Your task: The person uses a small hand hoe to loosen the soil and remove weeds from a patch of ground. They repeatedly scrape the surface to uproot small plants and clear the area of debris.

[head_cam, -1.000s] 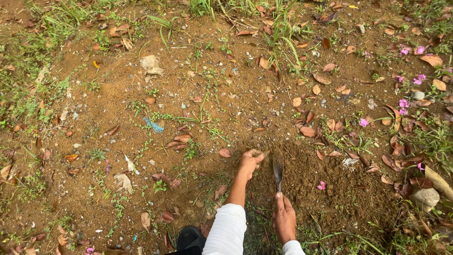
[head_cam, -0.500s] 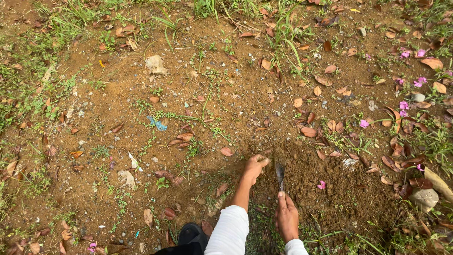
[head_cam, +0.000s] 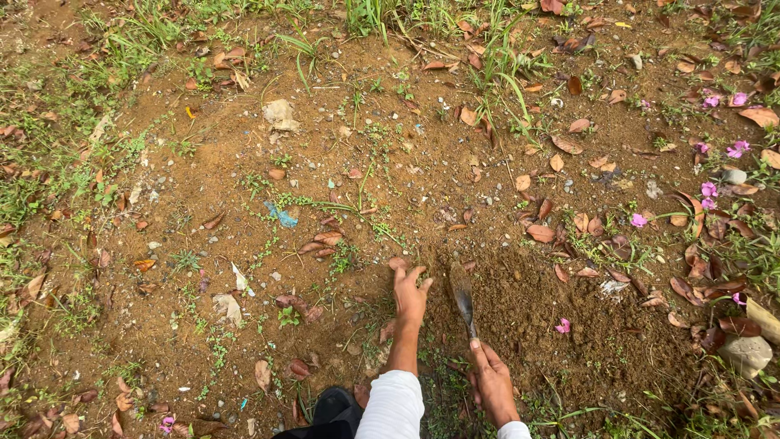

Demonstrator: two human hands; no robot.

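Observation:
My left hand (head_cam: 410, 294) rests flat on the bare soil, fingers spread and pointing away from me, at the left edge of a patch of loosened dark earth (head_cam: 569, 333). My right hand (head_cam: 492, 382) grips the handle of a small metal trowel (head_cam: 463, 299). The trowel's blade points away from me and its tip lies on the soil just right of my left hand. Both arms wear white sleeves.
Dry brown leaves (head_cam: 540, 233) and pink flower petals (head_cam: 562, 327) are scattered about. A pale stone (head_cam: 279, 114) lies far left, another stone (head_cam: 744, 354) at the right. Grass tufts (head_cam: 496, 57) line the far edge. A blue scrap (head_cam: 281, 215) lies mid-left.
My left hand has slid a little toward me and opened its fingers onto the ground. The trowel and right hand have shifted slightly nearer to me.

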